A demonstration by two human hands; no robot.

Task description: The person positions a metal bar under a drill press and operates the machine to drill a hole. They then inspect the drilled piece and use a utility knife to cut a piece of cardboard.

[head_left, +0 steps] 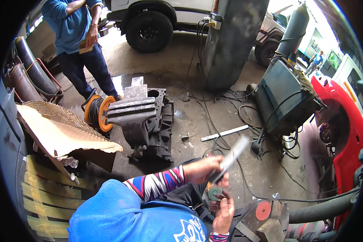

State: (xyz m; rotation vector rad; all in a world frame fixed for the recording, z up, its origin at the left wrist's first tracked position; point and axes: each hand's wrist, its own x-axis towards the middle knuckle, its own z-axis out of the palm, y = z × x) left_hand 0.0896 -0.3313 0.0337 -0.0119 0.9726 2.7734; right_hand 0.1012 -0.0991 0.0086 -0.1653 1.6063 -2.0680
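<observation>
The flat, grey, metal-looking plate (234, 154), blurred, stood tilted before your body, pinched near its lower end by your left hand (205, 169); a slack hold could have dropped it toward your right hand (224, 213), whose grip beside the round green disc (214, 193) could not be told. Farther out, the long black rubbery cable (302, 200) could have snagged if pulled.
</observation>
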